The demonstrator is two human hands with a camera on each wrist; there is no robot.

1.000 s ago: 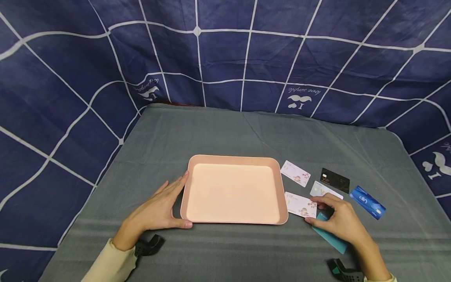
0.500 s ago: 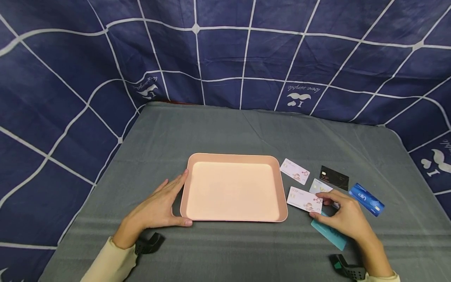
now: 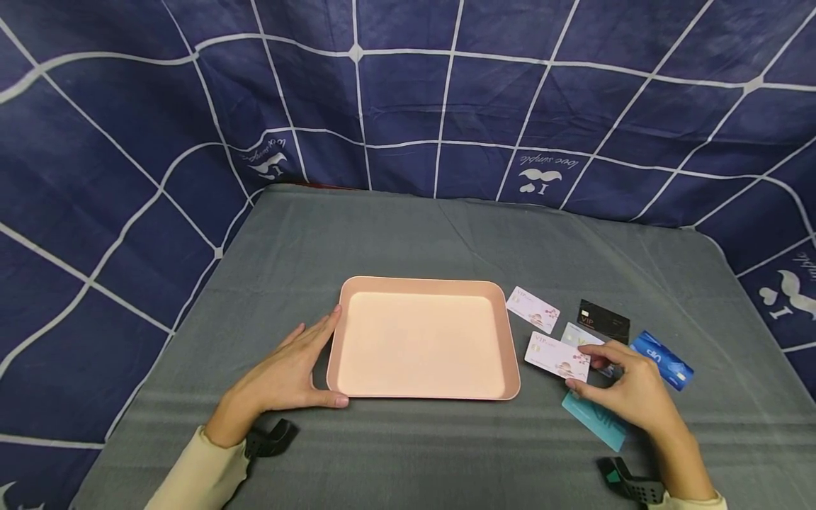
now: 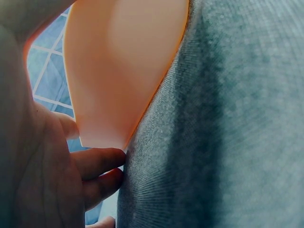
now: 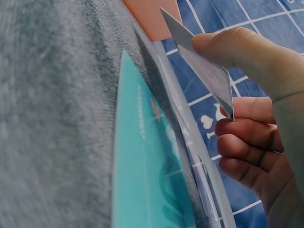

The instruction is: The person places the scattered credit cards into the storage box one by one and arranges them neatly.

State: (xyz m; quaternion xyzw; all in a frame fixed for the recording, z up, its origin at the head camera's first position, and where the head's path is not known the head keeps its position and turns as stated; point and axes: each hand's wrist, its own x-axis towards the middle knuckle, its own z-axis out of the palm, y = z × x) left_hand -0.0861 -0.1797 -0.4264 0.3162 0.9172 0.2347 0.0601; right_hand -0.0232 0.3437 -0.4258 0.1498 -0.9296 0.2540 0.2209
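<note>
My right hand (image 3: 627, 389) pinches a pale pink VIP card (image 3: 556, 355) by its right end, between thumb and fingertips. In the right wrist view this card (image 5: 204, 69) is lifted off the cloth and tilted. A teal card (image 3: 593, 419) lies just below that hand. On the other side, my left hand (image 3: 287, 375) rests against the left end of a peach rectangular tray (image 3: 423, 343), fingers straight along its side and thumb at the front corner. The left wrist view has fingertips right at the tray's wall (image 4: 111, 95). Nothing lies in the tray.
A second pale pink card (image 3: 533, 309) lies by the tray's right edge. Farther right are a black card (image 3: 604, 321), a blue card (image 3: 663, 361) and a whitish card (image 3: 576, 335), partly covered by the hand. Grey cloth (image 3: 408, 234) covers the table; navy checked fabric (image 3: 408, 99) hangs behind.
My right hand has lifted the pale pink card and moved slightly right and away from the tray with it, uncovering more of the teal card. My left hand has stayed at the tray.
</note>
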